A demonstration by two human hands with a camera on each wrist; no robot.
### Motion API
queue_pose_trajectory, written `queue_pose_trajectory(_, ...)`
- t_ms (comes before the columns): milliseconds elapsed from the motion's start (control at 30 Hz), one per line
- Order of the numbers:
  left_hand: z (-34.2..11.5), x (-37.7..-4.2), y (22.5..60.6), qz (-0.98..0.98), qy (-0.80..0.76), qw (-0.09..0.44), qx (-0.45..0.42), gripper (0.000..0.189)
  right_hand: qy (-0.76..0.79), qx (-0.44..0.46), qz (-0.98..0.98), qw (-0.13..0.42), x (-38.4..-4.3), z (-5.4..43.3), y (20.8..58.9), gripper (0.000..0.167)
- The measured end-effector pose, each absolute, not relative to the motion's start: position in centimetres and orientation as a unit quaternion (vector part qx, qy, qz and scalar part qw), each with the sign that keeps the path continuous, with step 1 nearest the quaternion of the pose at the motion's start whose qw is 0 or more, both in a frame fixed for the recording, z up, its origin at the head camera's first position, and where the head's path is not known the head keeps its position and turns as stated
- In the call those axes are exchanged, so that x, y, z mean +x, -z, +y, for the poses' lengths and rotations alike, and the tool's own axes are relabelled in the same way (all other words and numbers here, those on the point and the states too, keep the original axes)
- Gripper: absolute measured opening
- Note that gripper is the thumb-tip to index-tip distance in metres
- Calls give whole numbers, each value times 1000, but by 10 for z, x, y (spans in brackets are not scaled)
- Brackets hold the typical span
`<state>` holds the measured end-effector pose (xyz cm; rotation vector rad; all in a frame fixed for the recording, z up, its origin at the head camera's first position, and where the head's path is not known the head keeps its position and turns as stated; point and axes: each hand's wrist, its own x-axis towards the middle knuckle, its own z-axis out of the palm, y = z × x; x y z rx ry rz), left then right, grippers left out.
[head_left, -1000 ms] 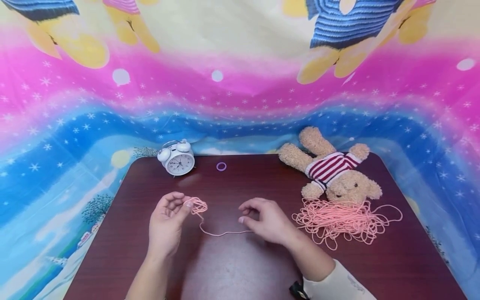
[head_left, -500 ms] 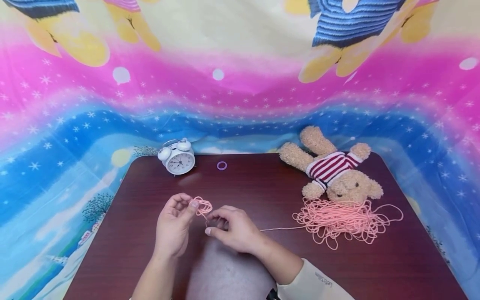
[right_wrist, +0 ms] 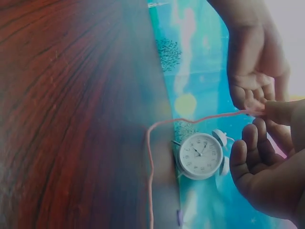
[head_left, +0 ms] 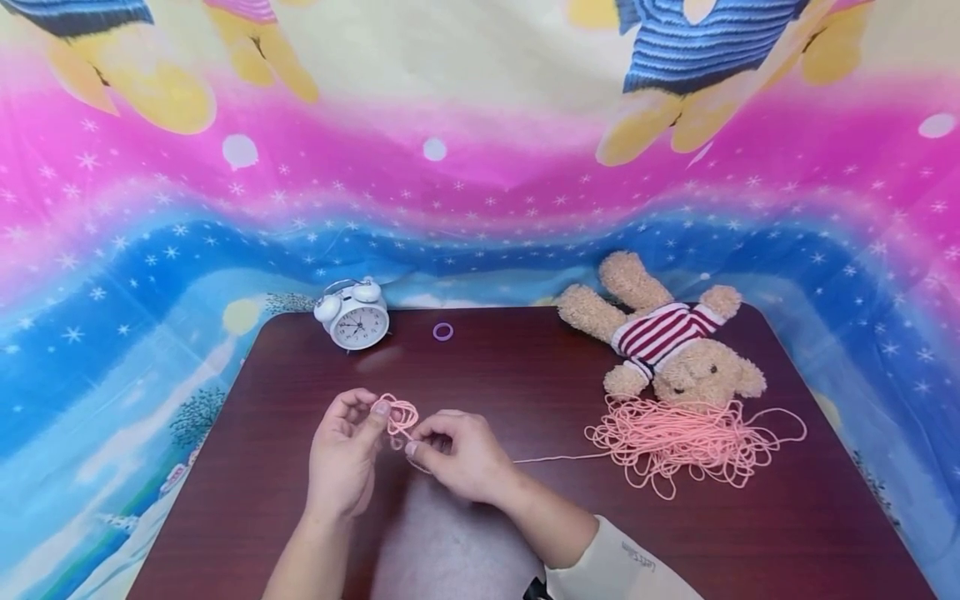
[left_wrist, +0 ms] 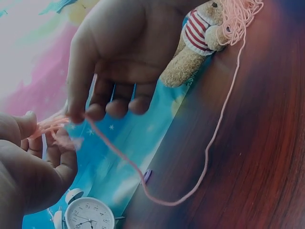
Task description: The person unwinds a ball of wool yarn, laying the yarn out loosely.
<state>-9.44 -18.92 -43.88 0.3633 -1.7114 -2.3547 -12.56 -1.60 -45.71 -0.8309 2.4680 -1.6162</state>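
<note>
Between thumb and fingers my left hand (head_left: 343, 458) pinches a small looped bundle of pink cord (head_left: 403, 415) above the table. Right beside it, my right hand (head_left: 468, 460) pinches the cord's running strand (right_wrist: 209, 117) between thumb and index finger, the other fingers loosely bent. From there the strand hangs in a slack curve, seen in the left wrist view, and runs back to a loose pile of pink cord (head_left: 686, 442) on the right of the table. Part of the bundle is hidden behind the left fingers in both wrist views.
A teddy bear (head_left: 667, 333) in a striped shirt lies at the back right, its head against the cord pile. A white alarm clock (head_left: 358, 321) stands at the back left, with a purple ring (head_left: 442, 332) to its right. A printed cloth (head_left: 480, 200) hangs behind the table (head_left: 480, 375).
My right hand has moved left to the bundle and now pinches the strand close beside it. My left hand has shifted slightly right, still holding the loops. The pile stays put.
</note>
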Motion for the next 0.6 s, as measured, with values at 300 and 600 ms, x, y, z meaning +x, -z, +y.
queue_pose_trajectory(300,-199,-93,441,-584,792,122,130,27,546,-247,799,46,-132,10,444,5)
queue_pose_trajectory(600,-211,-91,441,-585,788,122,148,20,541,-239,806,17,-141,42,440,8)
